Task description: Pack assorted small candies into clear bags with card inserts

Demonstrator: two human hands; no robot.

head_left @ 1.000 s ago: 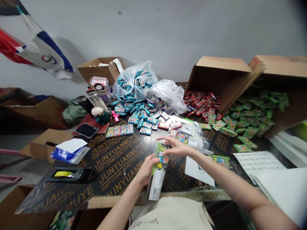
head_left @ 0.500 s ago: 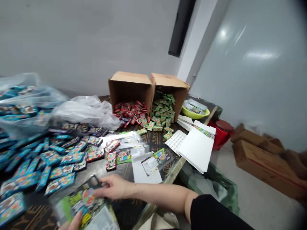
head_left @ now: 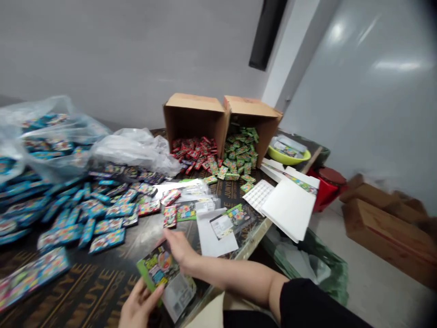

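Observation:
A flat printed pouch (head_left: 167, 275), green and black with a clear window, is held between my two hands above the near table edge. My left hand (head_left: 141, 303) grips its lower left side, thumb on top. At its upper right edge is my right hand (head_left: 179, 248), fingers closed on the pouch. Beyond them lie small red packets (head_left: 170, 216) and a similar flat pouch (head_left: 234, 218) on a white sheet (head_left: 211, 243). Blue packets (head_left: 107, 240) are heaped to the left of my hands.
Two cardboard boxes on their sides spill red packets (head_left: 196, 152) and green packets (head_left: 241, 150). Plastic bags (head_left: 133, 152) stand at back left. A yellow basin (head_left: 288, 157), white cards (head_left: 290, 205) and a green bag (head_left: 327, 269) are on the right. Cartons (head_left: 385, 237) sit on the floor.
The view has shifted left, so the scene sits farther right. The pouch and both hands appear farther right; more of my left hand shows.

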